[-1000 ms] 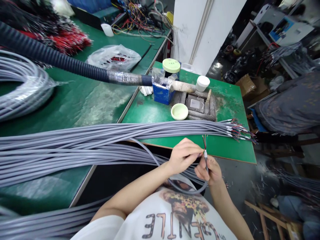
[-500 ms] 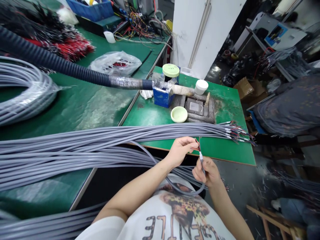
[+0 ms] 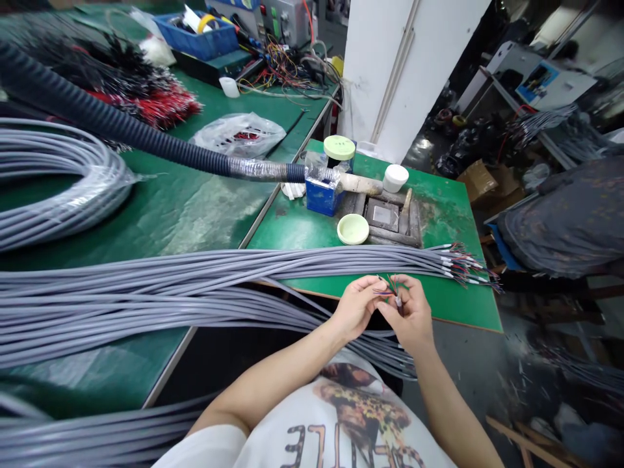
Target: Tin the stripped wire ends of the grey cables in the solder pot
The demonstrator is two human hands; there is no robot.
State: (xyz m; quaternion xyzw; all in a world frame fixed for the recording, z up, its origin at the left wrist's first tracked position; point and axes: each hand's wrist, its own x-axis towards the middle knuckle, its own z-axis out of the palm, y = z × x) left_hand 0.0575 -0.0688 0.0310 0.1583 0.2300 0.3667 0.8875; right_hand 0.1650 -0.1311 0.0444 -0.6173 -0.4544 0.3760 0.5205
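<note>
Thin coloured wires (image 3: 389, 290) fan out from the stripped end of one grey cable, just in front of the bench edge. My left hand (image 3: 359, 304) pinches some of these wires between thumb and fingertips. Close beside it, my right hand (image 3: 411, 312) is closed around the cable end at the white sleeve (image 3: 398, 301), its fingers also reaching among the wires. Behind both hands lies a bundle of grey cables (image 3: 312, 260), whose wire ends (image 3: 470, 266) spread at the right. More grey cables hang below the bench edge.
On the green bench (image 3: 287, 227) stand a soldering pot (image 3: 385, 213), a pale green dish (image 3: 353, 229), a white tub (image 3: 395, 177) and a blue box (image 3: 322, 197). A black hose (image 3: 180, 146) crosses from the left. Coiled cable (image 3: 63, 188) lies far left.
My right hand has moved up from the grey cable to its wire end, beside my left hand. The cable loop below has dropped out of sight. The view has shifted slightly.
</note>
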